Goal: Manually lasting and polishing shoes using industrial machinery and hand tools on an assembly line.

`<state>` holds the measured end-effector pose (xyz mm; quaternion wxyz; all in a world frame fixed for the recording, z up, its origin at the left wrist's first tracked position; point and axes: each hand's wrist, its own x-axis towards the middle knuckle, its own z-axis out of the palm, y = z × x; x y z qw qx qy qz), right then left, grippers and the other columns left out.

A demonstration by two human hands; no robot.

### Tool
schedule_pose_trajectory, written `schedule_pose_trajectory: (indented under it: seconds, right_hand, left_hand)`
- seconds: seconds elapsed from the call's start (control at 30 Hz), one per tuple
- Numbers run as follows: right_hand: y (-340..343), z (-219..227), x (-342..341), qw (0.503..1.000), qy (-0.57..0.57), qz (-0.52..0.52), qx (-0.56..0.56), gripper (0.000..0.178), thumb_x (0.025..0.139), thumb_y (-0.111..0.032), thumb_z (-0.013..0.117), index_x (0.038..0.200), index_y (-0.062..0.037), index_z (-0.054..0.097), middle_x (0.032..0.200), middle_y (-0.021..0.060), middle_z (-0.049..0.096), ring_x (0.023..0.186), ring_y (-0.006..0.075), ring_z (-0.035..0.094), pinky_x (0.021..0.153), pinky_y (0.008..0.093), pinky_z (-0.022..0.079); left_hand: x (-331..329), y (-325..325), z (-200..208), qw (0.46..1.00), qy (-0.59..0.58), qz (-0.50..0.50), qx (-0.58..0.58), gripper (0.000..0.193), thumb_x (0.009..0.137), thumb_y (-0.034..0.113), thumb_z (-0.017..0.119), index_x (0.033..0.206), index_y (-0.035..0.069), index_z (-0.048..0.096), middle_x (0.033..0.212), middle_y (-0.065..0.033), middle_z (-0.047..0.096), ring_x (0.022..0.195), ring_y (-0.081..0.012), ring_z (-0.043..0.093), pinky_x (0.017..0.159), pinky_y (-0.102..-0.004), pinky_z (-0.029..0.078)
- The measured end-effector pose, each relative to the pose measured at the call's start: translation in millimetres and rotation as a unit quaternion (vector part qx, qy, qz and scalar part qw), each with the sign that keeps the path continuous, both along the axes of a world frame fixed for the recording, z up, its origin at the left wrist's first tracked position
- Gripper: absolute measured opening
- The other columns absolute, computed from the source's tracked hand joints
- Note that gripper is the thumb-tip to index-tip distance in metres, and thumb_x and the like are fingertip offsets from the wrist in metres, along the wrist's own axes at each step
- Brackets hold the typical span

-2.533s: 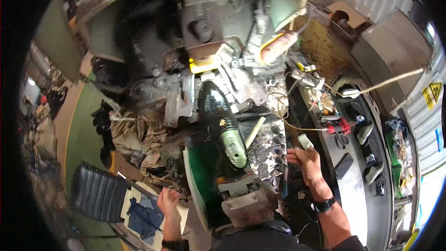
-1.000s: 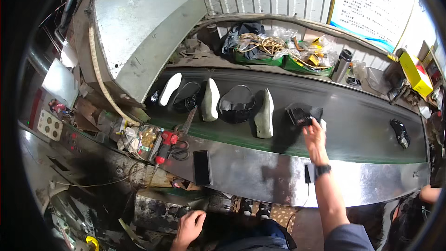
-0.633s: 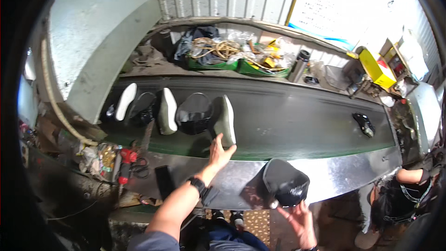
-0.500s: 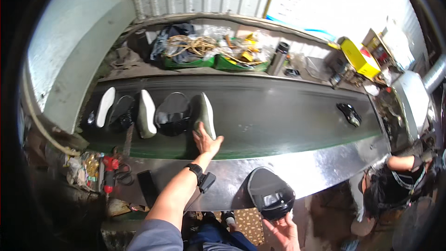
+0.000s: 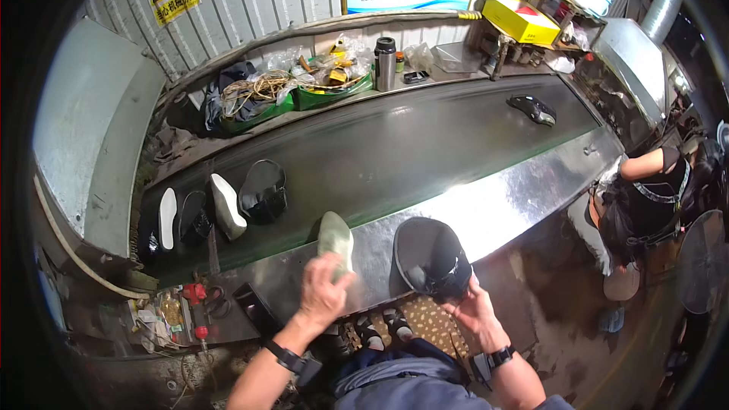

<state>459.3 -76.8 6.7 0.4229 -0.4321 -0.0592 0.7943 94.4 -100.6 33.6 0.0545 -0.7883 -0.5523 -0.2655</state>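
Observation:
My left hand (image 5: 323,292) is closed around the heel end of a grey-green shoe last (image 5: 335,239) with a white sole, tilted above the metal ledge. My right hand (image 5: 472,307) grips the edge of a black shoe upper (image 5: 430,254) over the ledge's front edge; its fingertips are partly hidden behind it. On the left of the dark conveyor belt (image 5: 380,144) lie a white-soled last (image 5: 168,216), a shiny black upper (image 5: 195,216), another last (image 5: 228,205) and a second black upper (image 5: 263,190), side by side.
A black shoe (image 5: 534,109) lies at the belt's far right. Behind the belt are green trays (image 5: 334,93) of cord and scraps, and a steel flask (image 5: 385,64). A red-handled tool (image 5: 195,293) and a phone (image 5: 255,306) lie left. Another person (image 5: 653,190) sits at right.
My left hand has brought the last off the belt toward me, over the ledge. My right hand has raised the black upper and turned it. The view has swung to the right.

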Motion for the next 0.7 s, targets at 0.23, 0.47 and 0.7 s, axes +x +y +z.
schedule_pose_trajectory:
  seconds: [0.23, 0.47, 0.7]
  right_hand:
    - [26.9, 12.9, -20.4, 0.999, -0.035, -0.011, -0.002, 0.047, 0.102, -0.047, 0.052, 0.134, -0.0133, 0.058, 0.129, 0.0071, 0.064, 0.118, 0.0273, 0.059, 0.096, 0.0560, 0.048]
    - [4.0, 44.6, -8.4, 0.757, -0.483, 0.282, 0.339, 0.031, 0.091, -0.019, 0.076, 0.117, -0.0036, 0.069, 0.098, 0.0089, 0.071, 0.087, 0.0136, 0.064, 0.078, 0.0290, 0.051]
    - [-55.1, -11.5, -47.0, 0.381, -0.480, 0.298, 0.732, 0.044, 0.074, -0.012, 0.078, 0.117, -0.0076, 0.071, 0.081, 0.0046, 0.063, 0.091, 0.0239, 0.064, 0.116, 0.0544, 0.039]
  left_hand:
    - [104.7, -45.9, -33.7, 0.998, -0.024, -0.057, -0.027, 0.022, 0.077, 0.017, 0.073, 0.098, 0.020, 0.076, 0.120, -0.0067, 0.058, 0.120, -0.0268, 0.049, 0.105, -0.0454, 0.036]
    - [48.2, 0.7, -20.3, 0.386, -0.855, 0.078, -0.338, 0.047, 0.096, 0.047, 0.064, 0.112, 0.004, 0.070, 0.117, -0.0149, 0.072, 0.108, -0.0279, 0.068, 0.098, -0.0440, 0.051]
    - [-2.1, 26.3, -48.2, 0.433, -0.754, 0.231, -0.436, 0.029, 0.092, 0.022, 0.073, 0.108, -0.002, 0.069, 0.109, -0.0118, 0.071, 0.098, -0.0240, 0.069, 0.087, -0.0397, 0.055]
